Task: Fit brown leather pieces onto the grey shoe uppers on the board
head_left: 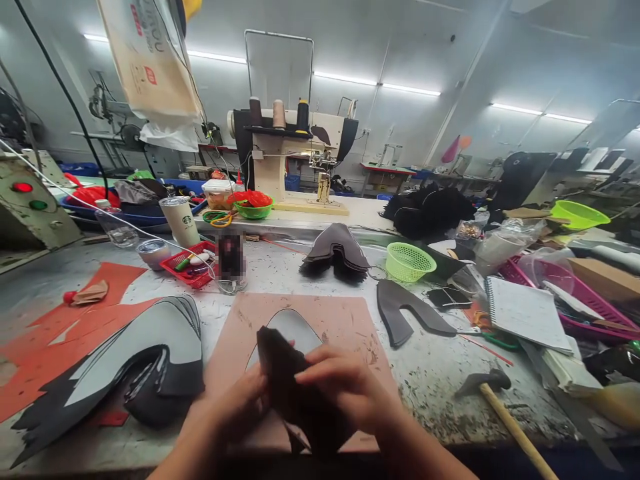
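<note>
Both hands hold a dark shoe-upper piece (295, 390) above a pinkish work mat (350, 320). My left hand (249, 395) is closed around its left edge, with the fingertips partly hidden. From the other side, my right hand (353, 387) pinches it between thumb and fingers. A pale, rounded piece with a dark edge (287, 321) lies on the mat, partly covered by the held piece. To the left is a fanned stack of grey and black U-shaped pieces (183, 333). One grey U-shaped piece (390, 310) lies to the right of the mat.
Behind the mat are a grey stack of curved pieces (336, 247), a green basket (409, 263) and a sewing machine (293, 153). A hammer (510, 417) and spiral notebook (527, 313) lie right. Left stand a tumbler (180, 223) and red tray (175, 268).
</note>
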Tool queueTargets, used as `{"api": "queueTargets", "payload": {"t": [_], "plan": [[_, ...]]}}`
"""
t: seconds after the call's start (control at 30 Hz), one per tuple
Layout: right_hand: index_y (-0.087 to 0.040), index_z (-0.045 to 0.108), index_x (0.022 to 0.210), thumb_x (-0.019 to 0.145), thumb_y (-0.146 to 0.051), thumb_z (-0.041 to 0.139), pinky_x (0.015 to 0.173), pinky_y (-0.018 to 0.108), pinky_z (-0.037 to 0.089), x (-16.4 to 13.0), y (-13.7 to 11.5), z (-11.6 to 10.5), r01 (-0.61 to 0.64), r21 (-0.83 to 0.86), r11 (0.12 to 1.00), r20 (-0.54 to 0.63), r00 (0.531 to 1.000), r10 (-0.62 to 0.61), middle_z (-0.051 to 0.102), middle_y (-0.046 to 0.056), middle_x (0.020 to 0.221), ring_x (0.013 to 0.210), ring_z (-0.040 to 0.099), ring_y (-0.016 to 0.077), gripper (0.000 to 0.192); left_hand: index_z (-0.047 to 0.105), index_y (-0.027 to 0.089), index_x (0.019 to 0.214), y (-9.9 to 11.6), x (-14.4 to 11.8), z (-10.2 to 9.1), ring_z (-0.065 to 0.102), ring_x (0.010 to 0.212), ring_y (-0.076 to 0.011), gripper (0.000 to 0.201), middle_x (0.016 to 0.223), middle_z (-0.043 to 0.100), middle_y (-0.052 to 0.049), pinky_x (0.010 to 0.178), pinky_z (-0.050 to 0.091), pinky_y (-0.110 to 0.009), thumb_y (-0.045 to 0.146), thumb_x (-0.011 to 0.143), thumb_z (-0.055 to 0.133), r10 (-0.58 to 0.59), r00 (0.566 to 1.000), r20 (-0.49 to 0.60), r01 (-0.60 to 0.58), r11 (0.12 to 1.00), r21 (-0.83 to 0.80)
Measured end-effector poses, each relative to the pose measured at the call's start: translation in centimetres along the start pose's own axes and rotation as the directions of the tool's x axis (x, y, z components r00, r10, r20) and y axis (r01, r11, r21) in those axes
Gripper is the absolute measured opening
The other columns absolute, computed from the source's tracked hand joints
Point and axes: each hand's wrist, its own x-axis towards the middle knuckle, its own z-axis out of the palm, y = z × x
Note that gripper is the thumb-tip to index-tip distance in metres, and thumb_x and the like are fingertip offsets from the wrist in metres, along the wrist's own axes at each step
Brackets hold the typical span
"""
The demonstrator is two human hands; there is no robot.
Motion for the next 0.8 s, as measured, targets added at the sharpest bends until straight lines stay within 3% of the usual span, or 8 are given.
{"api": "queueTargets", "payload": {"t": [0.1,0.2,0.27,0.33,0.4,0.47,0.53,0.8], "plan": [[-0.025,0.066,0.092,0.078,-0.019,0.045,0.080,0.028,0.044,0.8,2.1,-0.9,-0.164,-0.064,0.984,-0.176,0.973,0.151,0.060,0.003,0.094,0.089,0.056,0.0143,0.026,0.039,0.016,0.124,0.7,0.0,-0.7,0.057,0.095,-0.0278,0.078,0.108,0.059,-0.013,0.081,0.046,-0.039,0.059,0.062,0.057,-0.058,0.996,0.063,0.074,0.954,-0.291],[-0.023,0.066,0.090,0.074,-0.018,0.048,0.083,0.031,0.043,1.4,5.2,-0.9,-0.335,-0.143,0.931,-0.246,0.923,0.295,0.061,0.004,0.093,0.091,0.055,0.0160,0.024,0.028,0.020,0.129,0.9,0.9,-1.8,0.060,0.089,-0.0235,0.072,0.112,0.058,-0.010,0.076,0.049,-0.036,0.045,0.068,0.056,-0.161,0.986,-0.034,0.142,0.939,-0.313],[-0.021,0.067,0.090,0.073,-0.016,0.049,0.082,0.031,0.043,1.8,7.0,-0.5,-0.388,-0.202,0.899,-0.274,0.904,0.328,0.061,0.004,0.091,0.088,0.056,0.0164,0.024,0.029,0.019,0.128,0.5,2.0,-2.4,0.057,0.098,-0.0224,0.067,0.119,0.053,-0.009,0.080,0.048,-0.035,0.040,0.069,0.053,-0.123,0.979,-0.161,0.102,0.986,-0.135],[-0.020,0.067,0.091,0.073,-0.014,0.049,0.080,0.030,0.044,2.3,8.5,0.0,-0.388,-0.277,0.879,-0.287,0.906,0.310,0.061,0.005,0.088,0.085,0.056,0.0160,0.026,0.039,0.018,0.123,0.0,3.0,-2.8,0.050,0.108,-0.0210,0.056,0.123,0.051,-0.008,0.090,0.042,-0.034,0.032,0.070,0.050,0.001,0.967,-0.255,0.044,0.984,0.170],[-0.020,0.066,0.093,0.074,-0.012,0.048,0.079,0.029,0.044,2.8,9.5,0.2,-0.367,-0.360,0.858,-0.285,0.919,0.274,0.061,0.005,0.086,0.083,0.057,0.0155,0.028,0.048,0.017,0.116,-0.4,3.9,-3.1,0.048,0.110,-0.0193,0.044,0.119,0.054,-0.006,0.095,0.037,-0.033,0.026,0.072,0.045,0.105,0.959,-0.262,0.035,0.877,0.480],[-0.020,0.066,0.095,0.075,-0.011,0.047,0.079,0.028,0.044,3.2,10.3,0.1,-0.352,-0.432,0.830,-0.272,0.929,0.253,0.060,0.005,0.087,0.083,0.056,0.0152,0.029,0.053,0.017,0.112,-0.6,4.4,-3.1,0.053,0.105,-0.0189,0.039,0.113,0.059,-0.006,0.093,0.039,-0.032,0.024,0.075,0.043,0.135,0.963,-0.234,0.054,0.752,0.656],[-0.020,0.066,0.097,0.075,-0.010,0.047,0.079,0.028,0.044,3.5,10.7,0.0,-0.358,-0.478,0.802,-0.263,0.930,0.258,0.060,0.005,0.088,0.083,0.057,0.0152,0.030,0.054,0.015,0.113,-0.6,4.8,-3.1,0.055,0.102,-0.0191,0.039,0.111,0.060,-0.007,0.090,0.041,-0.030,0.023,0.076,0.043,0.140,0.963,-0.230,0.071,0.693,0.717],[-0.020,0.065,0.099,0.076,-0.009,0.046,0.080,0.026,0.044,3.4,11.3,-0.2,-0.373,-0.510,0.775,-0.264,0.925,0.272,0.059,0.005,0.090,0.084,0.056,0.0145,0.032,0.053,0.016,0.114,-0.8,5.4,-2.9,0.055,0.102,-0.0176,0.037,0.110,0.060,-0.007,0.088,0.041,-0.027,0.021,0.078,0.044,0.123,0.965,-0.233,0.107,0.625,0.774]]}}
